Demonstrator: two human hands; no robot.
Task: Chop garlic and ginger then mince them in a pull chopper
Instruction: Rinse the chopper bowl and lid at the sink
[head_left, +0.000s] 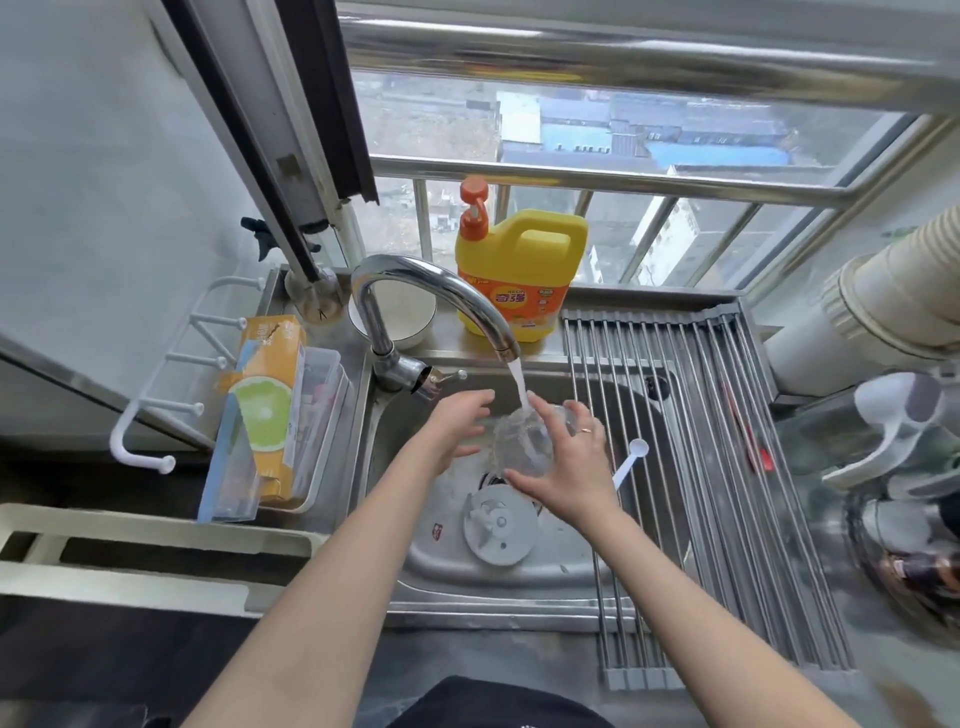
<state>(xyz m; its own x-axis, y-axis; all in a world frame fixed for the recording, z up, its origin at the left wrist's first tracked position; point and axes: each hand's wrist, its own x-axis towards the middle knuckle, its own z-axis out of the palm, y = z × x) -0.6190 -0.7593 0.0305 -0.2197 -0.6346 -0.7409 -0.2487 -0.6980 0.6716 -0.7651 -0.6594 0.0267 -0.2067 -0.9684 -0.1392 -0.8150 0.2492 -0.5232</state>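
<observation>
We can hardly make out the clear chopper bowl (524, 441): running water from the faucet (441, 296) blurs its outline, and its contents are hidden. Our right hand (566, 467) grips the bowl over the steel sink (519, 587). Our left hand (460, 426) hovers just left of it, fingers spread and relaxed. The grey chopper lid (498, 525) lies in the sink, nearer us. A yellow detergent jug (519, 275) stands far, by the window.

Clear chopper bowl (524, 441) blurred by running water and half covered by the right hand (563, 467), its grip on the bowl hard to read, cluttered rack (904, 478) cut off at the right edge, soap bottle (519, 275) label too small to read
</observation>
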